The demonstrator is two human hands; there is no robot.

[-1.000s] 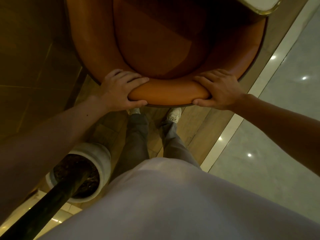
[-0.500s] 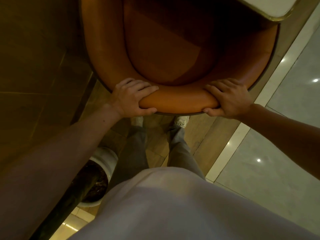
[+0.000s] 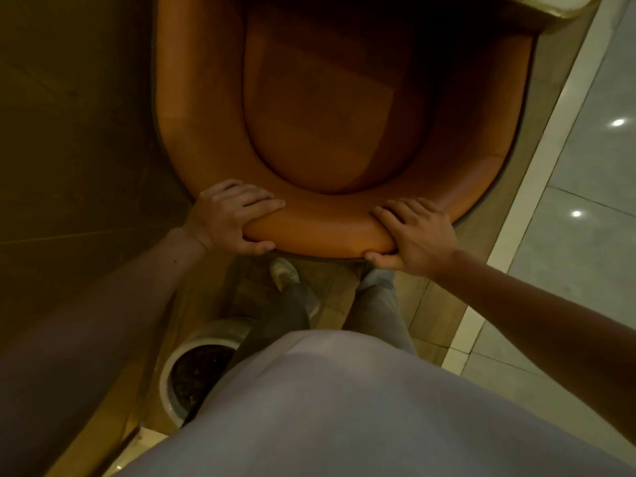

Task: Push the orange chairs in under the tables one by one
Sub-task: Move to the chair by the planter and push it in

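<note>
Orange chair [image 3: 320, 232] stands near white pot [image 3: 163, 376] holding dark soil [image 3: 199, 373].

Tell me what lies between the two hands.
Between the left hand and the right hand runs only a bare stretch of the padded chair back, seen in the head view.

A plain, pale grey shirt [image 3: 327, 407] fills the lower middle of the frame. Above it, two legs in darker grey trousers [image 3: 375, 304] reach toward centre frame, where one whitish shoe [image 3: 284, 271] shows, blurred. The left forearm [image 3: 120, 304] and right forearm [image 3: 533, 311] are bare, as are the left hand [image 3: 230, 218] and right hand [image 3: 416, 232].
</note>
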